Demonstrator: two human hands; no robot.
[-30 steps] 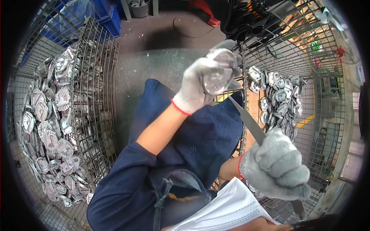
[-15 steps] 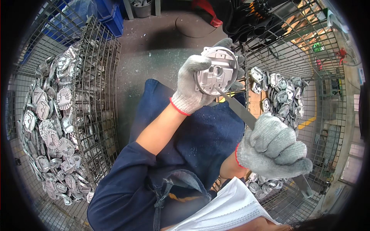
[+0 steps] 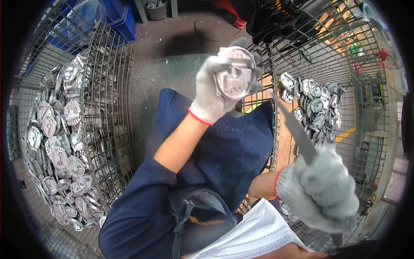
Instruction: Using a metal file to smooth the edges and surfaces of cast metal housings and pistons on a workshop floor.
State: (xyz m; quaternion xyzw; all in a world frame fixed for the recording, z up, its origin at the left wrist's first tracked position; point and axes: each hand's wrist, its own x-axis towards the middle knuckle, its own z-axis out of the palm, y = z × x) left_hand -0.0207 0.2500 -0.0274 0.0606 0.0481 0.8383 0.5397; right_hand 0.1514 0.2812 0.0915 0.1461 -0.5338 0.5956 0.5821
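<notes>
My left hand [image 3: 207, 88], in a grey knit glove with a red cuff, grips a round silver metal casting [image 3: 236, 80] by its edges. The casting's recessed face, with ribs and small holes, is turned up toward me and slightly blurred. At the lower right, my gloved right hand [image 3: 321, 190] is closed around a long, flat grey file [image 3: 299, 131]. Its narrowed tip points up and left, apart from the casting. A short length of the file's other end shows below my fist.
To the left, a wire mesh basket [image 3: 108, 108] holds many similar castings [image 3: 58, 155]. Another wire basket on the right contains more castings [image 3: 319, 105] beside cardboard [image 3: 282, 146]. Blue crates [image 3: 125, 26] and a bucket [image 3: 156, 11] stand at the back. Dark blue cloth [image 3: 207, 151] covers my lap.
My right hand has drawn the file down and right, off the casting's lower edge. My left hand has shifted slightly left and up, tilting the casting a little.
</notes>
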